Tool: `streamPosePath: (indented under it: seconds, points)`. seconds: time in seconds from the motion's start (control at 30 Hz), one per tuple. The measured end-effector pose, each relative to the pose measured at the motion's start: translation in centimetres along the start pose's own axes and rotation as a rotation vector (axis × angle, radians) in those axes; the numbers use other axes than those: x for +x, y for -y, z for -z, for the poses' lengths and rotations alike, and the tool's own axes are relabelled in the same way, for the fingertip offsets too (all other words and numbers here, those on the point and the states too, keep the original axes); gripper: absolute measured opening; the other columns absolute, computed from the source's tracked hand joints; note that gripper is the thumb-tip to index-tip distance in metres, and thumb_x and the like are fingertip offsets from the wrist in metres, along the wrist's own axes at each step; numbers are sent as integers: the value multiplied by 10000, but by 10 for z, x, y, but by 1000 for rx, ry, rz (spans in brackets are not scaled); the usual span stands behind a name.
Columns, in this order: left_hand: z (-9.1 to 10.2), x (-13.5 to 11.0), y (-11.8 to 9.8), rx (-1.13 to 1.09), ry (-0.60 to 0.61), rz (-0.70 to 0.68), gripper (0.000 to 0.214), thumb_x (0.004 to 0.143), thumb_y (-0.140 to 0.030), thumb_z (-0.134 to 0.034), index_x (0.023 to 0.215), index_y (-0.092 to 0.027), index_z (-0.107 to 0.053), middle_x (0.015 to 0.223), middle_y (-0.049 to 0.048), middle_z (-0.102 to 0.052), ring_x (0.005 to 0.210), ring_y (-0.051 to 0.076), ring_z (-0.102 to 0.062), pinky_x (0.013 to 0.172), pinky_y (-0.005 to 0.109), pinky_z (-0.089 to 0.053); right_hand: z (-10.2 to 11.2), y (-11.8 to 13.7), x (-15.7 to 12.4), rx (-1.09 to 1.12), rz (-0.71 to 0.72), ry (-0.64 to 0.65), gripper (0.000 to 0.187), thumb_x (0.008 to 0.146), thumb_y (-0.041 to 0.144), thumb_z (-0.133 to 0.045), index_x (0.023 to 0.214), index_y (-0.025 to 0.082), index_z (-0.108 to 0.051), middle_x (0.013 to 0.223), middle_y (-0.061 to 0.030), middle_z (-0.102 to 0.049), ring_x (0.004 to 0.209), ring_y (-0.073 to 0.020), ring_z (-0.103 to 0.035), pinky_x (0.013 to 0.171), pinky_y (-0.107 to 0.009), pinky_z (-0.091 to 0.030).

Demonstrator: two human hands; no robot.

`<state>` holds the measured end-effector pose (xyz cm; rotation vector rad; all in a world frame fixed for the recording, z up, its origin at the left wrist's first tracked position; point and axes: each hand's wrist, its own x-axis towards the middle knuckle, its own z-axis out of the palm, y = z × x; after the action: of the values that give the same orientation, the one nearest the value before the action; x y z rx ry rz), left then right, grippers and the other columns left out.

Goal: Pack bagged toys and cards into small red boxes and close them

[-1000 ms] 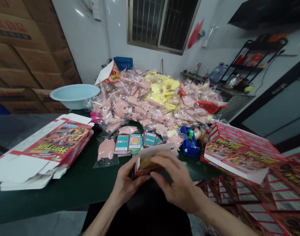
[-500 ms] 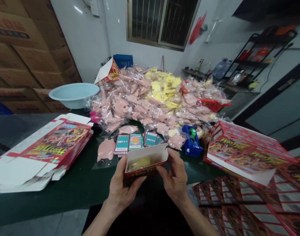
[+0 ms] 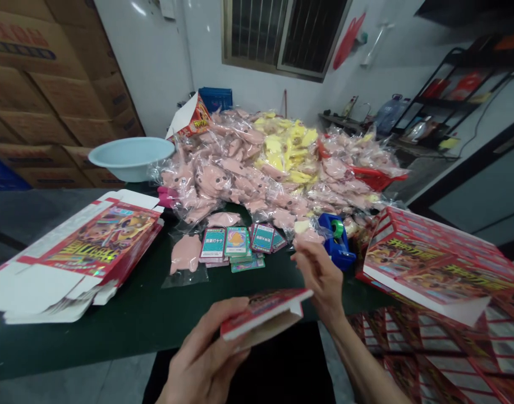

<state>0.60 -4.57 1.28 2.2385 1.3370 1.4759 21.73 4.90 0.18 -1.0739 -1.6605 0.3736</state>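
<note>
In my left hand (image 3: pixel 210 350) is a small red printed carton (image 3: pixel 263 311), tipped over on its side with its open end towards the lower right; what is inside is hidden. My right hand (image 3: pixel 322 275) is off the carton, its fingers loosely bent and apart, with nothing visible in them. It is close to a bagged pink animal-shaped toy (image 3: pixel 310 231) and a blue tape dispenser (image 3: pixel 336 241) with green tape. Left of it lie small piles of cards (image 3: pixel 235 241) with teal faces. Another bagged pink toy (image 3: pixel 186 252) rests flat beside the cards.
A heap of bagged pink and yellow toys (image 3: pixel 248 163) fills the table's back. Flattened red cartons (image 3: pixel 101 241) are stacked at left, near a light blue basin (image 3: pixel 131 157). Filled-out red cartons (image 3: pixel 434 258) stand at right, with more boxes (image 3: pixel 434 348) below.
My right hand has let go of the carton and moved up and away towards the tape dispenser. My left hand has lowered and tipped the carton, so the yellow item inside no longer shows.
</note>
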Motion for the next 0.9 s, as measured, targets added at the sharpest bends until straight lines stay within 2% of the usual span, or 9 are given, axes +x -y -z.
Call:
streamPosePath:
  seconds: [0.1,0.2,0.33,0.4,0.47,0.6,0.77,0.9]
  points:
    - [3,-9,-4,33,49,-124,413,829,-186,-556,1238,-220,-513,1087,106,-666,973,201,-663,865,270,-550,-14,-32,20,-270,158,281,184,867,197,-489,1008,161,-602,984,-101,-579,896,-185,-594,741,-329,-515]
    - [2,-9,-4,32,5,-152,450,842,-170,-532,1285,-217,-468,1081,115,-661,979,200,-660,891,287,-539,-29,-52,39,-357,223,437,241,810,192,-586,1042,137,-623,1089,-145,-584,1026,-234,-564,860,-398,-478]
    - [0,-5,-3,19,10,-160,425,848,-163,-522,1268,-211,-483,1087,120,-657,991,203,-654,874,292,-551,-35,-61,61,-449,291,619,102,808,204,-615,868,145,-673,902,-84,-650,872,-187,-606,784,-310,-488]
    - [0,-5,-1,11,33,-149,417,848,-166,-528,1260,-211,-488,1090,115,-655,991,199,-654,863,287,-556,-35,-59,64,-502,320,674,113,838,181,-567,788,150,-664,816,-59,-643,797,-163,-596,730,-270,-478]
    - [0,-6,1,5,41,-157,383,851,-169,-525,1233,-193,-508,1081,117,-654,994,194,-650,861,281,-555,-37,-54,61,-573,332,679,176,853,104,-488,778,133,-645,815,-80,-631,788,-172,-576,709,-275,-462]
    - [-1,-9,2,34,33,-190,331,844,-143,-528,1175,-154,-543,1085,135,-644,1029,190,-632,874,272,-547,-46,-46,45,-696,321,597,245,799,-21,-392,821,84,-612,873,-152,-606,842,-223,-532,701,-320,-442]
    - [-1,-7,-5,56,9,-180,366,841,-130,-535,1205,-156,-513,1056,126,-653,1005,180,-645,860,264,-553,-50,-50,37,-702,341,521,239,814,12,-374,761,108,-587,822,-135,-586,822,-228,-497,739,-344,-437]
    - [-2,-7,-4,58,-25,-208,328,824,-97,-543,1151,-122,-551,1065,142,-646,1015,186,-641,864,262,-551,-49,-51,38,-654,354,465,232,830,40,-368,734,130,-560,800,-117,-570,812,-221,-495,747,-345,-440]
